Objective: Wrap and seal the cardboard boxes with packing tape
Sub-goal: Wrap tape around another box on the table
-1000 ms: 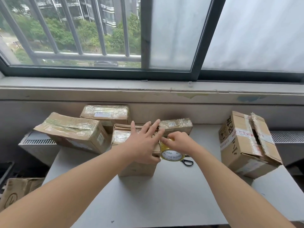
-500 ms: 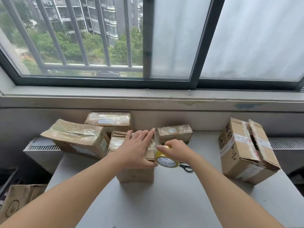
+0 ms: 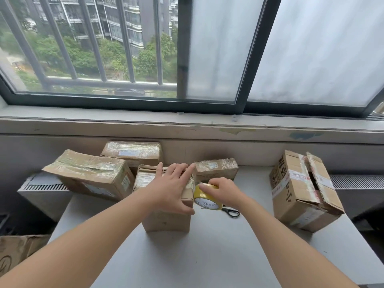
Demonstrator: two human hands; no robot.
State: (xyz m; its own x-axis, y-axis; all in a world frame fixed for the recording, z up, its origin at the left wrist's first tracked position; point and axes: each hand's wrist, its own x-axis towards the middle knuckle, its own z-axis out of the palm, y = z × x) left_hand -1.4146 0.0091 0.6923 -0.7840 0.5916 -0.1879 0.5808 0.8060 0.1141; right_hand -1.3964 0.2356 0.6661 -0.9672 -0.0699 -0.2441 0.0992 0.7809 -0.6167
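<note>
Head view: both bare forearms reach forward over the grey surface [image 3: 207, 256]. The left hand [image 3: 170, 188] lies palm-down on top of the centre box [image 3: 166, 221], fingers straight and slightly spread, thumb running along the box's near right edge; it presses flat and grasps nothing. The right hand [image 3: 223, 191] is curled over the tape roll [image 3: 204, 197] and grips it from above, the roll held against the upper right side of the centre box. The roll is yellow with a white printed core. The centre box is plain brown cardboard, upright near the middle of the surface, with glossy tape visible across its top. Black-handled scissors [image 3: 231, 212] lie on the surface just right of the roll. A large box [image 3: 89, 175], a rear box [image 3: 133, 151] and a small box [image 3: 216, 168], all showing shiny tape, sit behind and to the left. A right-side box [image 3: 301, 190] stands well apart, a dark gap between its top flaps.
</note>
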